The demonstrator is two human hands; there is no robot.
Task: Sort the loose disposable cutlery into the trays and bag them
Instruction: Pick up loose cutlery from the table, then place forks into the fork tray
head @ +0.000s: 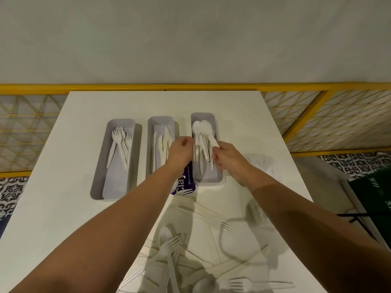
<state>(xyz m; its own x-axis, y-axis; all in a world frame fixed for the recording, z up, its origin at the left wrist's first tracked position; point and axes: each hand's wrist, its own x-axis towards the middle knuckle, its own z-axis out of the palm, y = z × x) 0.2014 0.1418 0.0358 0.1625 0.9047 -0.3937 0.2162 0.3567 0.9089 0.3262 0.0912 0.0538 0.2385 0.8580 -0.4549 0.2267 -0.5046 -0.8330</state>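
Note:
Three grey trays stand side by side on the white table (63,208). The left tray (99,187) holds forks, the middle tray (151,123) knives, the right tray (209,178) spoons. My right hand (229,159) pinches the handle of a white spoon (208,132) over the right tray. My left hand (181,152) hovers between the middle and right trays with its fingers curled; whether it holds anything is hidden. Loose forks and spoons (173,250) lie in a pile at the table's near edge.
A purple printed packet (187,180) lies between the middle and right trays, partly under my left wrist. Clear plastic bags (262,163) sit to the right of the spoon tray. A dark green crate (374,193) stands off the table's right side. A yellow-framed screen (338,115) runs behind.

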